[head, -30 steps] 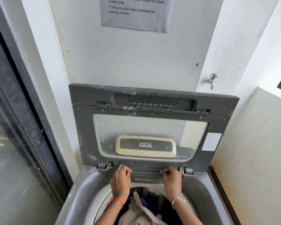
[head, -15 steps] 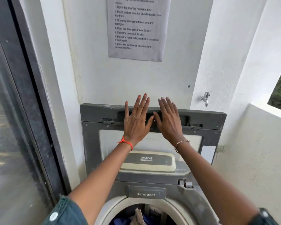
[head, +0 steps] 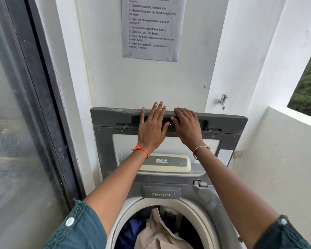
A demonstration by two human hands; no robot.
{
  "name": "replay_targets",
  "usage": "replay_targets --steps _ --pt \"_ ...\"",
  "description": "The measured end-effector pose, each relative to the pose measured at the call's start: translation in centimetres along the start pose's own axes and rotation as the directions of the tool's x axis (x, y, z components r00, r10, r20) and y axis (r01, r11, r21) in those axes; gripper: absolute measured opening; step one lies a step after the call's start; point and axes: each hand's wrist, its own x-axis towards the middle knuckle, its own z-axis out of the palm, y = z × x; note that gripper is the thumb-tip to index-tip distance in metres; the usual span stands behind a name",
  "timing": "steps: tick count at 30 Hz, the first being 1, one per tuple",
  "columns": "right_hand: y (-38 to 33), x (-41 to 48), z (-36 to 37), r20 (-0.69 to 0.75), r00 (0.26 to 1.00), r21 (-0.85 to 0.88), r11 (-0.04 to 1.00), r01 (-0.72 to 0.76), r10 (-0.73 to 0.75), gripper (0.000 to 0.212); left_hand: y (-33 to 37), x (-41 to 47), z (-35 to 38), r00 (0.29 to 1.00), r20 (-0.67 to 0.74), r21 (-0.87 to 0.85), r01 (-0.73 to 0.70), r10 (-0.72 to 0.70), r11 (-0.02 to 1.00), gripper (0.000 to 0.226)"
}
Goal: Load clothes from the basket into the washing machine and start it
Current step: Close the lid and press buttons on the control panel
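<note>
Dark grey plastic lid (head: 104, 141) with a glass window stands upright against the wall, long axis horizontal, hinge at the bottom. Left hand (head: 152, 128) lies flat on its top edge, fingers straight. Right hand (head: 187, 126) is just beside it, fingers hooked over the same edge. Beige and blue clothes (head: 156, 234) are in the white drum (head: 129, 209) below. Likely next: pull the top edge forward and down.

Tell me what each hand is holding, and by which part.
The right hand hooks its fingers over the top edge of the raised dark grey plastic washing-machine lid; the left hand only lies flat against that edge, fingers straight, holding nothing.
</note>
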Motion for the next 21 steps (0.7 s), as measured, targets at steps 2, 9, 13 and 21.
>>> replay_targets --steps 2,9,13,21 --pt "-0.5 -1.1 -0.8 -0.043 0.999 0.015 1.000 0.010 -0.010 0.036 0.6 -1.0 -1.1 1.000 -0.005 0.001 -0.005 0.005 1.000 0.052" --pt "-2.4 -6.4 -4.2 -0.103 0.992 -0.005 0.998 0.070 -0.070 0.036 2.8 -5.9 -5.4 0.999 -0.030 0.019 -0.016 0.017 1.000 0.043" --pt "-3.2 -11.0 -6.4 -0.086 0.983 -0.116 0.982 0.152 -0.163 0.037 4.0 -10.4 -8.0 0.997 -0.053 0.045 -0.058 0.061 0.997 0.061" --pt "-5.1 -21.0 -10.1 0.240 0.953 -0.079 0.975 0.209 -0.185 0.041 6.3 -20.8 -13.3 0.985 0.118 0.082 -0.133 0.123 0.988 0.054"
